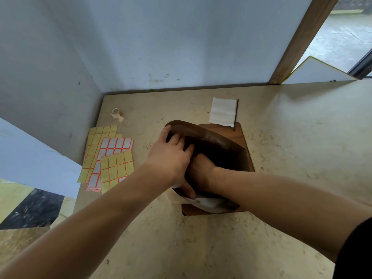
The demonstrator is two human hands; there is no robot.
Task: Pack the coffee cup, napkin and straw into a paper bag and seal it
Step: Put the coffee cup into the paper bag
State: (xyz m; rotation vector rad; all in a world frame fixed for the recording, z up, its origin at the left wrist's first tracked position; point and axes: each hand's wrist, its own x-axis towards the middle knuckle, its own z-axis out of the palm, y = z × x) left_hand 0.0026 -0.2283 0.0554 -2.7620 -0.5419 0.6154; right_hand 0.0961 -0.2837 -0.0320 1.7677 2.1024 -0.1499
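Observation:
A brown paper bag (pixel 213 137) stands open in the middle of the table on a brown board (pixel 240 135). My left hand (pixel 171 158) grips the bag's left rim, fingers over the edge and thumb on the near side. My right hand (pixel 201 170) reaches down inside the bag; its fingers are hidden in the dark interior, so whatever it holds cannot be seen. The coffee cup is not visible. A white folded napkin (pixel 222 112) lies flat behind the bag, with a thin dark straw (pixel 236 115) along its right edge.
Sheets of yellow and white labels (pixel 108 160) are spread left of the bag. A small roll of tape (pixel 117 114) sits at the back left. White walls close the back and left; a wooden post (pixel 298 43) stands back right. Something white (pixel 205 202) lies under the bag's near edge.

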